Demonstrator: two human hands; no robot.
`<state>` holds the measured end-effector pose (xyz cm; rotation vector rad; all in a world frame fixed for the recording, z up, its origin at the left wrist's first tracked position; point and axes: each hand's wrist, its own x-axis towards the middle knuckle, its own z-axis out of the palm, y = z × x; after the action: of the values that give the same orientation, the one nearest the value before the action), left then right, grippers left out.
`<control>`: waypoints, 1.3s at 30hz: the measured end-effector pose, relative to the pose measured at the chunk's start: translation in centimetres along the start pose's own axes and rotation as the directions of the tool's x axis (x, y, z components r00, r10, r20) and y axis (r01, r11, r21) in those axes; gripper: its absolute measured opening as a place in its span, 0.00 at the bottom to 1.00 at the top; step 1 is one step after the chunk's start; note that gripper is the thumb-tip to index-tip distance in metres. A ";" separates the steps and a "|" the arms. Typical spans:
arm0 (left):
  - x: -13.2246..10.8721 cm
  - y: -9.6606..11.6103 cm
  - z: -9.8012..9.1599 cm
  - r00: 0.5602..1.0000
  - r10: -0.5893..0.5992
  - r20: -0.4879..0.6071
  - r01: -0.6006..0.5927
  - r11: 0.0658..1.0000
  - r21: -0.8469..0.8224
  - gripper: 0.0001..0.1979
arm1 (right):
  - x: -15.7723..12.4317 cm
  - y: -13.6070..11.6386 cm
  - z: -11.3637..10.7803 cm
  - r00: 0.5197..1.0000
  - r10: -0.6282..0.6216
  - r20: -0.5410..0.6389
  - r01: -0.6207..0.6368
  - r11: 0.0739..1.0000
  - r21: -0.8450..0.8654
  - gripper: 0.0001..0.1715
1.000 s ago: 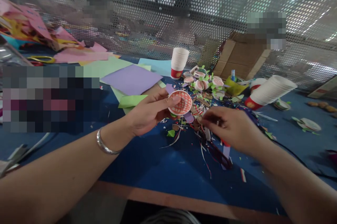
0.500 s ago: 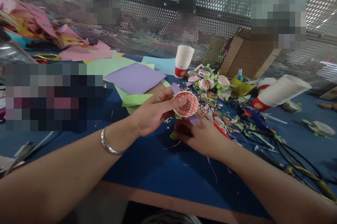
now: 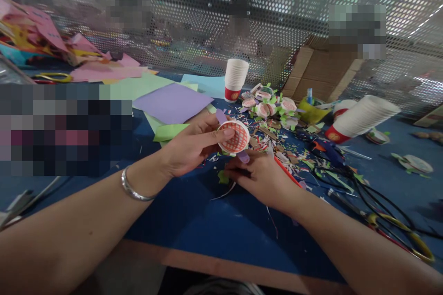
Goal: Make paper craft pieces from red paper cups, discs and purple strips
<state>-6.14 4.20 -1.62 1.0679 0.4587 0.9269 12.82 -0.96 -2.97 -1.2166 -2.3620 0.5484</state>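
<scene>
Blue table point(image 3: 194, 221), scraps point(image 3: 272, 134) beside right hand point(image 3: 254, 170)

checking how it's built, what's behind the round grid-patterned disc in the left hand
Purple tabs poke out from behind the disc, above and below. The disc itself hides its back face.

Red-checked disc point(image 3: 240, 141) in left grip point(image 3: 189, 147)

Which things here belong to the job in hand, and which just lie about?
Likely in the job:
red-gridded disc in left hand
green paper piece beside right hand

Likely lying about:
brown cardboard
cut paper scraps
scissors beside pink papers
</scene>
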 end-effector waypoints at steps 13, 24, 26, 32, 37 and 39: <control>-0.2 0.6 0.0 0.999 -0.046 -0.024 0.046 0.999 0.002 0.07 | -0.6 1.6 -3.5 0.952 0.278 -0.132 -0.195 0.877 0.440 0.16; -0.3 0.2 -0.1 0.990 -0.141 0.019 0.140 0.989 0.039 0.07 | -1.3 0.1 -3.4 0.920 0.182 -0.347 -0.028 0.914 0.404 0.13; -0.3 0.1 -0.1 0.989 -0.141 0.037 0.139 0.989 0.042 0.06 | -1.3 0.0 -3.3 0.909 0.171 -0.381 -0.022 0.931 0.365 0.13; -0.3 0.1 0.0 0.988 -0.152 0.037 0.151 0.987 0.047 0.07 | -1.4 -0.2 -3.0 0.895 0.136 -0.425 -0.012 0.959 0.282 0.12; -0.4 0.1 0.1 0.987 -0.157 0.012 0.156 0.986 0.058 0.07 | -1.4 -0.4 -2.9 0.899 0.129 -0.418 -0.015 0.964 0.265 0.12; -0.4 0.1 0.0 0.987 -0.159 0.006 0.159 0.986 0.060 0.08 | -1.4 -0.3 -3.0 0.902 0.137 -0.410 -0.014 0.957 0.290 0.13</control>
<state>-6.37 3.86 -1.55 1.0730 0.5568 0.7698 14.91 -1.86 -0.60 -1.1625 -1.8073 0.5542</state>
